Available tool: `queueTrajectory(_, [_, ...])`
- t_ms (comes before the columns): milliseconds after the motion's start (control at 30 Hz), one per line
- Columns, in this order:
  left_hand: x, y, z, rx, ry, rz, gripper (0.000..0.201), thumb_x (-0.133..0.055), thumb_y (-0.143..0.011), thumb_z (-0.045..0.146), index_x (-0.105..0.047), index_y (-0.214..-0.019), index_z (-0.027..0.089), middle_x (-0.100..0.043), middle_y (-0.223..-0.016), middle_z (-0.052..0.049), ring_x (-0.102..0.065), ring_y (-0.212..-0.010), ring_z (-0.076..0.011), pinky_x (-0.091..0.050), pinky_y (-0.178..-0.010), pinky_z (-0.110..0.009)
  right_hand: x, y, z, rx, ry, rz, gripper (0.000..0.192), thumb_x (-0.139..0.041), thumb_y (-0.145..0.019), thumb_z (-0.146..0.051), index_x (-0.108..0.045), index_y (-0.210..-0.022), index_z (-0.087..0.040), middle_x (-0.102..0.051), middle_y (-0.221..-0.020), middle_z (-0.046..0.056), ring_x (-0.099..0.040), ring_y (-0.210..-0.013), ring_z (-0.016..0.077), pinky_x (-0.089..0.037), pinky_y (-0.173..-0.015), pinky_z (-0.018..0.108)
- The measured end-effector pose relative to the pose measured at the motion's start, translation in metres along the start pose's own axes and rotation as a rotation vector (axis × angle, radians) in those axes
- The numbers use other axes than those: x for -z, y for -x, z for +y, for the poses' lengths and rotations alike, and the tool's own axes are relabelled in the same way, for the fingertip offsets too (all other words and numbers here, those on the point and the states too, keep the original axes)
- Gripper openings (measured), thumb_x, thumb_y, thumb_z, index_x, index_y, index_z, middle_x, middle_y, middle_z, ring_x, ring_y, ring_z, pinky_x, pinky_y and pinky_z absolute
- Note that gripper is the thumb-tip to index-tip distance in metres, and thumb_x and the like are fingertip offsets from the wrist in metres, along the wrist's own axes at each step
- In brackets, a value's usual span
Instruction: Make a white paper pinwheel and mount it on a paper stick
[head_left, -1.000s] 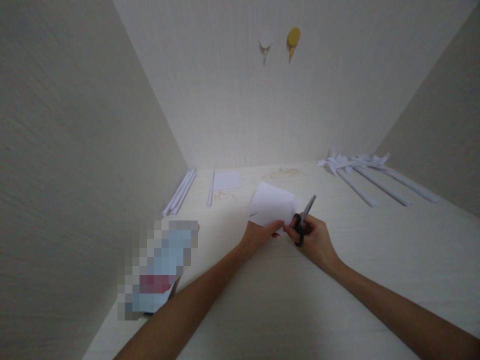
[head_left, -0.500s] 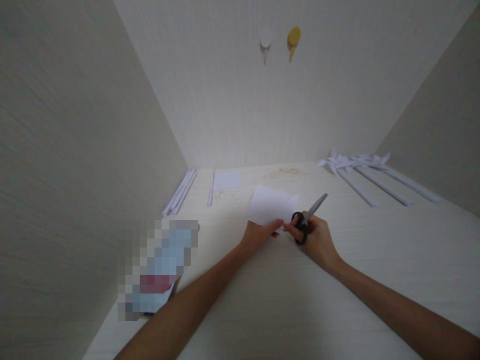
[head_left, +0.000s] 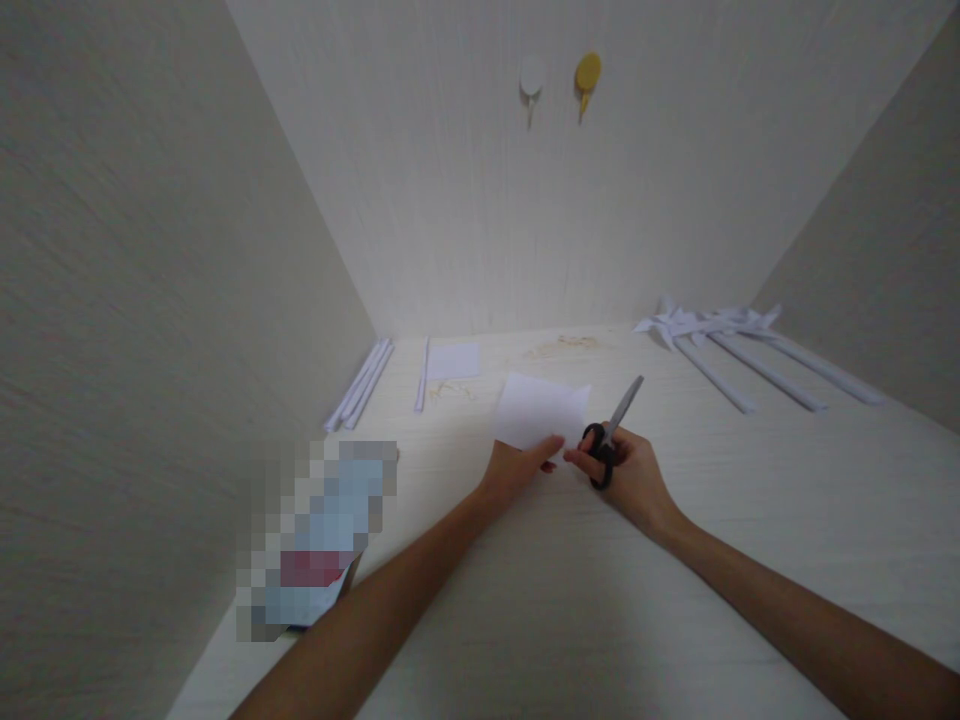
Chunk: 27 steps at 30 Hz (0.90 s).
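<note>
My left hand [head_left: 521, 468] grips the near edge of a white sheet of paper [head_left: 536, 408], thumb on top. The sheet's right side shows a raised corner. Just to the right, my right hand [head_left: 626, 475] is closed on a pair of scissors [head_left: 606, 455] with black handles. Their grey blades point up and away to the right, clear of the paper. My right fingertips are close to the sheet's near right corner; whether they touch it I cannot tell.
Several rolled paper sticks [head_left: 360, 385] lie at the left, near a single stick [head_left: 422, 375], a paper square [head_left: 454, 360] and rubber bands [head_left: 451, 390]. Paper pinwheels [head_left: 705, 325] on sticks lie at the back right. A blurred-out object [head_left: 322, 540] is beside my left forearm. Two hooks [head_left: 588, 72] are on the wall.
The paper has shifted slightly left with my left hand. The scissors have turned a little, their blades now pointing more upward.
</note>
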<state>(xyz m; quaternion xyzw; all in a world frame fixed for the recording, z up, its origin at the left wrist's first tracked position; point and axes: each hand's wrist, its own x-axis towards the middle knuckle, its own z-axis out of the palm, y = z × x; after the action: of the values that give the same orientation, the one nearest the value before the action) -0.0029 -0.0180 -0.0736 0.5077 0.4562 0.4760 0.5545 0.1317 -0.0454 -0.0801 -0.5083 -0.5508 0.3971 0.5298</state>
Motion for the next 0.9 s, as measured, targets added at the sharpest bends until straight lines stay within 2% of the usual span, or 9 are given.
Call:
queueTrajectory(133, [0.000,0.001,0.000,-0.008,-0.038,-0.027,0.007,-0.064,-0.061,0.022,-0.060,-0.059,0.016,-0.060,-0.058,0.001,-0.051,-0.045,-0.0095,-0.044,-0.043,-0.021,0.000,0.000,-0.002,-0.018,-0.002,0.000,0.030,-0.072,-0.056,-0.036,-0.049,-0.059,-0.017,-0.049,-0.052,-0.004,-0.042,-0.047,0.0076,-0.033,-0.043,0.020])
queueTrajectory(267, [0.003,-0.001,0.001,-0.018,-0.060,0.026,0.016,-0.059,-0.066,0.025,-0.058,-0.053,0.016,-0.059,-0.056,0.001,-0.051,-0.045,-0.0089,-0.044,-0.046,-0.021,0.001,-0.002,0.000,-0.076,0.015,-0.070,0.032,-0.064,-0.063,-0.044,-0.048,-0.061,-0.017,-0.051,-0.051,-0.002,-0.040,-0.044,0.0079,-0.030,-0.041,0.021])
queueTrajectory(367, [0.007,-0.005,0.001,-0.065,0.002,0.107,0.019,-0.055,-0.070,0.029,-0.060,-0.058,0.017,-0.062,-0.064,-0.001,-0.058,-0.059,-0.0121,-0.047,-0.051,-0.021,0.005,-0.004,0.001,-0.135,0.001,-0.193,0.035,-0.059,-0.067,-0.050,-0.047,-0.067,-0.017,-0.050,-0.053,-0.002,-0.039,-0.043,0.0075,-0.028,-0.040,0.021])
queueTrajectory(467, [0.009,-0.009,0.001,-0.088,0.094,0.188,0.019,-0.053,-0.072,0.031,-0.061,-0.063,0.016,-0.063,-0.069,-0.003,-0.061,-0.069,-0.0146,-0.048,-0.053,-0.022,0.012,-0.006,-0.001,-0.162,0.009,-0.372,0.037,-0.053,-0.071,-0.053,-0.047,-0.072,-0.017,-0.051,-0.056,-0.002,-0.039,-0.044,0.0071,-0.027,-0.039,0.020])
queueTrajectory(567, [0.011,-0.011,0.001,-0.087,0.154,0.228,0.019,-0.052,-0.072,0.031,-0.060,-0.066,0.015,-0.064,-0.070,-0.004,-0.061,-0.070,-0.0152,-0.048,-0.053,-0.023,0.018,-0.006,-0.005,-0.193,0.119,-0.533,0.042,-0.046,-0.074,-0.057,-0.047,-0.063,-0.016,-0.049,-0.049,-0.002,-0.035,-0.039,0.0065,-0.022,-0.036,0.021])
queueTrajectory(667, [0.011,-0.012,0.002,-0.095,0.193,0.237,0.019,-0.053,-0.072,0.032,-0.059,-0.067,0.015,-0.063,-0.069,-0.003,-0.061,-0.067,-0.0149,-0.047,-0.052,-0.022,0.022,-0.006,-0.006,-0.178,0.220,-0.628,0.045,-0.048,-0.073,-0.056,-0.043,-0.052,-0.017,-0.047,-0.040,-0.002,-0.034,-0.036,0.0063,-0.023,-0.038,0.021])
queueTrajectory(900, [0.013,-0.013,-0.001,-0.069,0.247,0.252,0.016,-0.055,-0.070,0.031,-0.058,-0.071,0.015,-0.061,-0.067,0.000,-0.060,-0.061,-0.0124,-0.046,-0.050,-0.020,0.024,-0.003,-0.005,-0.195,0.319,-0.642,0.047,-0.048,-0.074,-0.053,-0.041,-0.044,-0.017,-0.042,-0.034,-0.003,-0.032,-0.035,0.0067,-0.022,-0.040,0.023])
